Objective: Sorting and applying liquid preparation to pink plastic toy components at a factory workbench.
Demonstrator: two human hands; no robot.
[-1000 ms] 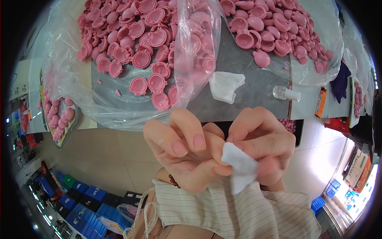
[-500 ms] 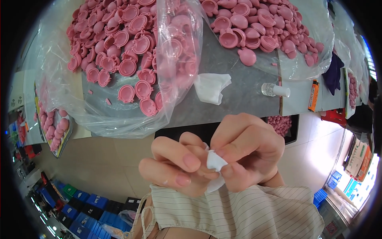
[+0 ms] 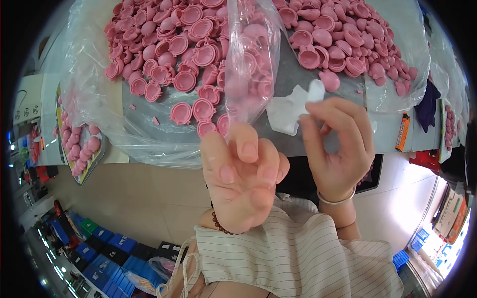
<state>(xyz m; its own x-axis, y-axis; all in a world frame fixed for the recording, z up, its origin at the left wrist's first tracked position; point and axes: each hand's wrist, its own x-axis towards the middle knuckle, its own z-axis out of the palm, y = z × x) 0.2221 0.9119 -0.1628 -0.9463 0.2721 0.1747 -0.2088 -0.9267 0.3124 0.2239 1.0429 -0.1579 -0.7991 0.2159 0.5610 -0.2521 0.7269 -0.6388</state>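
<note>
My left hand (image 3: 243, 181) is raised palm up near the table's front edge, below the clear plastic bag (image 3: 164, 155). Its fingers are loosely curled and apart, with nothing visible in them. My right hand (image 3: 343, 141) is to its right, thumb and fingertips brought together at a small, blurred white piece of tissue or cloth (image 3: 316, 91). Just behind those fingertips a crumpled white sheet (image 3: 285, 115) lies on the grey table (image 3: 293, 74). Pink cup-shaped plastic pieces (image 3: 185, 81) spread from the bag, and a second heap of pink pieces (image 3: 343, 37) lies at the back right.
An orange tube-like item (image 3: 403, 131) and a dark purple cloth (image 3: 427, 108) lie at the table's right. More pink pieces (image 3: 79, 151) sit in a tray at the left. Blue bins (image 3: 121, 242) stand on the floor at lower left.
My hands were together, pinching a white piece between them. Now they are apart: the right has moved up and right with a white piece, and the left has turned palm up.
</note>
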